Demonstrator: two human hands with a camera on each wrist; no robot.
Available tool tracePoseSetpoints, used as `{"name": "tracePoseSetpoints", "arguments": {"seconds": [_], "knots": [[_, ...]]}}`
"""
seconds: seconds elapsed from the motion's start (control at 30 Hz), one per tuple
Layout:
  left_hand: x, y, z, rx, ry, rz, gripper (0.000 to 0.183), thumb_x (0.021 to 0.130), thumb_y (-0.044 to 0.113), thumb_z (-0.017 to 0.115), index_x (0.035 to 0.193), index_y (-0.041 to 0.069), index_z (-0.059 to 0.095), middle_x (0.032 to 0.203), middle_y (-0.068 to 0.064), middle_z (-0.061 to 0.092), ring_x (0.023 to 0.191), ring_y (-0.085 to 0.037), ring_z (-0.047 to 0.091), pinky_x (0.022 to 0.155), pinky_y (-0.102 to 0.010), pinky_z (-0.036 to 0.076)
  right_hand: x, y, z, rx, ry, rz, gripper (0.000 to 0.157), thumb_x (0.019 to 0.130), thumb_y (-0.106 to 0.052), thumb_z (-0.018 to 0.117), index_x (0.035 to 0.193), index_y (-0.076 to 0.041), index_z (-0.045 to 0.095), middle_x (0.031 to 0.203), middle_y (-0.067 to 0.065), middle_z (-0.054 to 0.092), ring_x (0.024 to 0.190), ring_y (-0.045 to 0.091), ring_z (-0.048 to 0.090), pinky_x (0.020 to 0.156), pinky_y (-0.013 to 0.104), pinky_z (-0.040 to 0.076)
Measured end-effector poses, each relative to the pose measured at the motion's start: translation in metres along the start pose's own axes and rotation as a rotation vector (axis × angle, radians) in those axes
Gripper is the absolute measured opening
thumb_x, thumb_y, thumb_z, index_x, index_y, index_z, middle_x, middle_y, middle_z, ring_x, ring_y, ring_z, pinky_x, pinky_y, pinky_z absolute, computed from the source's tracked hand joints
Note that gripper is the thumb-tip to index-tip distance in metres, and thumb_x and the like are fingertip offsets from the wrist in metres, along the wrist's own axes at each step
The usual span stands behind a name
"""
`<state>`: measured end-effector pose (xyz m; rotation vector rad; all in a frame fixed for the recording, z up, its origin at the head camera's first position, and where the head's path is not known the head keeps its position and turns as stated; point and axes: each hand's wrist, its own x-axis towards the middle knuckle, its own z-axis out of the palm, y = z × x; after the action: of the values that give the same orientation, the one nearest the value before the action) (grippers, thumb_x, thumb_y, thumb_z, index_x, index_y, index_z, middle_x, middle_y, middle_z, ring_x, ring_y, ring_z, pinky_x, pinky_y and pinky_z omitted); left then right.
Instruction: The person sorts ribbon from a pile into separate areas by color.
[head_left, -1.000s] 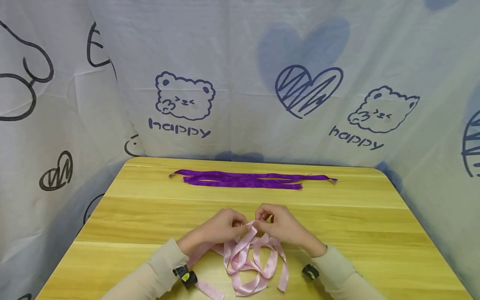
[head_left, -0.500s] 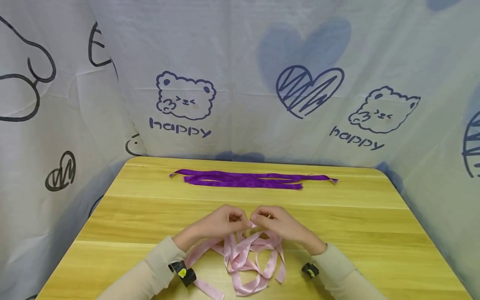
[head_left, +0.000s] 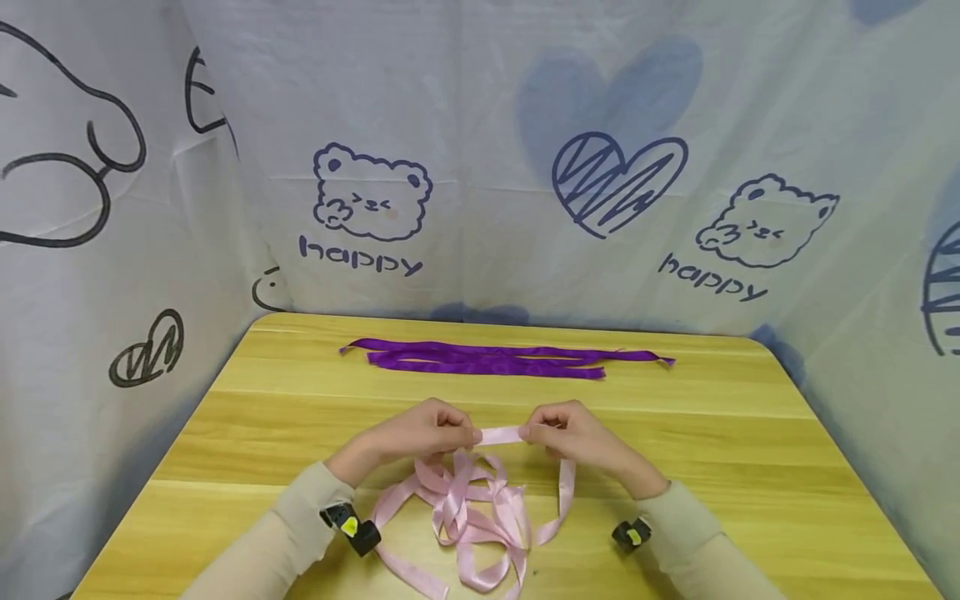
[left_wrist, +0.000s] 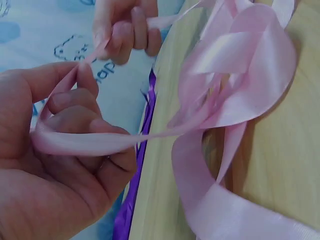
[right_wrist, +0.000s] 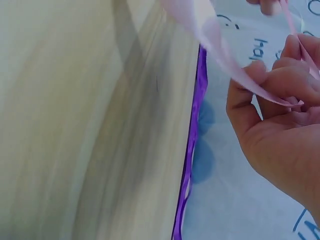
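Pink ribbon [head_left: 480, 508]: short span newly drawn taut between my left hand [head_left: 420, 433] and right hand [head_left: 577, 433], both pinching it; the hands now sit wider apart above its tangle.

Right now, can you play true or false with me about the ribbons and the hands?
1. Both hands pinch the pink ribbon. True: the left hand and the right hand hold a short stretch of it between them.
2. The purple ribbon is tangled in with the pink one. False: it lies apart, laid out flat at the far side of the table.
3. The pink ribbon is pulled straight all along. False: most of it lies in loose loops on the table under the hands.
4. The cloth behind the table has bears and hearts drawn on it. True.
5. The right hand holds scissors. False: it holds only ribbon.
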<state>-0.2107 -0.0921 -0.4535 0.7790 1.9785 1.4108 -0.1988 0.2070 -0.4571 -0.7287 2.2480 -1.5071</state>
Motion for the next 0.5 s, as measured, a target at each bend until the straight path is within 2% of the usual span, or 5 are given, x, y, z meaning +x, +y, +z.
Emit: {"name": "tracePoseSetpoints", "arguments": {"seconds": [0.1, 0.23, 0.3, 0.37, 0.5], "knots": [[-0.002, -0.004, -0.006, 0.004, -0.007, -0.022, 0.045, 0.106, 0.026, 0.061, 0.083, -0.013, 0.057, 0.057, 0.007, 0.038, 0.05, -0.01, 0.035, 0.055, -0.023, 0.037, -0.002, 0.001, -0.008, 0.032, 0.019, 0.015, 0.031, 0.106, -0.017, 0.062, 0.104, 0.013, 0.069, 0.06, -0.008, 0.043, 0.05, 0.005, 0.035, 0.051, 0.023, 0.034], [-0.006, -0.006, -0.014, -0.013, 0.023, -0.035, 0.048, 0.107, 0.026, 0.06, 0.067, 0.001, 0.052, 0.059, 0.006, 0.046, 0.053, -0.009, 0.04, 0.061, -0.024, 0.038, -0.005, -0.001, -0.016, 0.037, 0.05, 0.042, 0.033, 0.107, -0.019, 0.062, 0.109, 0.013, 0.069, 0.06, -0.008, 0.044, 0.051, 0.006, 0.038, 0.052, 0.024, 0.037], [-0.007, -0.006, -0.017, -0.045, 0.06, -0.039, 0.045, 0.107, 0.026, 0.061, 0.065, 0.01, 0.054, 0.062, 0.005, 0.051, 0.057, -0.009, 0.044, 0.063, -0.024, 0.039, -0.006, -0.002, -0.02, 0.032, 0.065, 0.057, 0.034, 0.107, -0.02, 0.062, 0.11, 0.013, 0.069, 0.06, -0.008, 0.044, 0.051, 0.007, 0.039, 0.052, 0.024, 0.037], [-0.008, -0.006, -0.02, -0.084, 0.091, -0.042, 0.043, 0.107, 0.027, 0.061, 0.067, 0.013, 0.057, 0.064, 0.005, 0.056, 0.06, -0.009, 0.048, 0.064, -0.024, 0.04, -0.006, -0.003, -0.023, 0.03, 0.078, 0.07, 0.035, 0.107, -0.022, 0.062, 0.112, 0.012, 0.069, 0.06, -0.008, 0.044, 0.052, 0.007, 0.039, 0.053, 0.024, 0.037], [-0.011, -0.004, -0.027, -0.149, 0.11, -0.028, 0.039, 0.107, 0.027, 0.06, 0.071, 0.014, 0.061, 0.068, 0.005, 0.06, 0.069, -0.014, 0.057, 0.077, -0.028, 0.05, -0.009, -0.004, -0.028, 0.035, 0.091, 0.081, 0.035, 0.108, -0.022, 0.061, 0.114, 0.012, 0.069, 0.06, -0.007, 0.044, 0.053, 0.008, 0.038, 0.054, 0.025, 0.037]]}}
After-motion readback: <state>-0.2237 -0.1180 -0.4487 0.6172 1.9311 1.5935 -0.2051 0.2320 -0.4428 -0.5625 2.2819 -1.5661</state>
